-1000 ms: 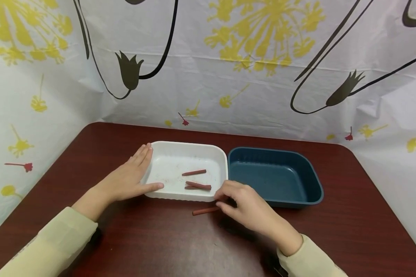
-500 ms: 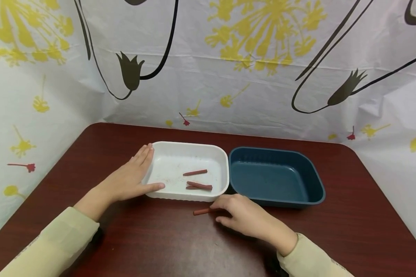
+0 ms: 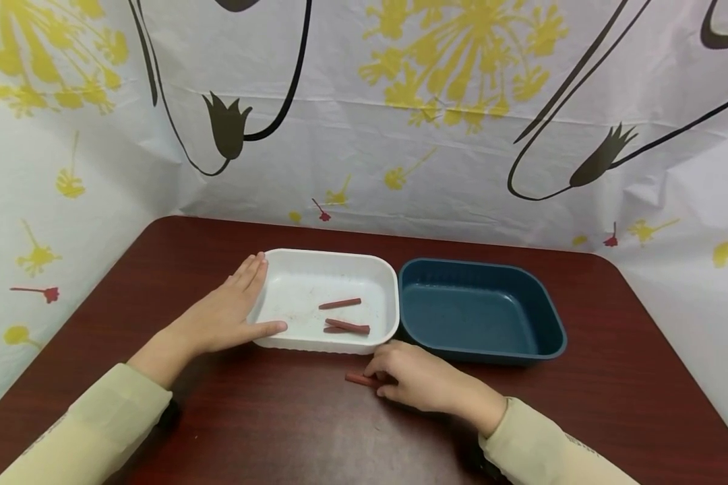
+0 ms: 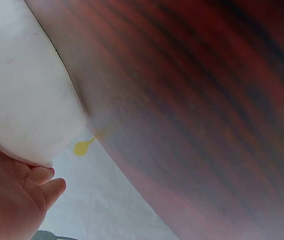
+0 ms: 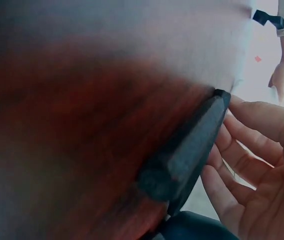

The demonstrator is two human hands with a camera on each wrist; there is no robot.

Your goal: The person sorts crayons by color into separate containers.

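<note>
My left hand (image 3: 227, 313) rests on the left end of a white plastic tray (image 3: 390, 296), fingers straight along its side and thumb over the front rim. Inside the tray lie several reddish-brown crayons (image 3: 340, 303), two of them crossed. In front of the tray, close over the table, my right hand (image 3: 425, 378) pinches another reddish-brown crayon (image 3: 359, 380) between thumb and fingers. Its left end sticks out past the fingertips. The right wrist view shows this crayon (image 5: 184, 150) large and dark, with thumb and fingers (image 5: 256, 115) at its far end.
A dark teal tray (image 3: 473, 310) stands against the white tray's right side, with nothing in it. Both stand on a dark red wood-grain table (image 3: 267, 424). A white cloth (image 3: 340, 135) with printed flowers hangs behind and at the sides.
My right hand has come down from the white tray's front right corner and taken hold of the crayon on the table. The crayon has shifted slightly right and nearer. My left hand stays put.
</note>
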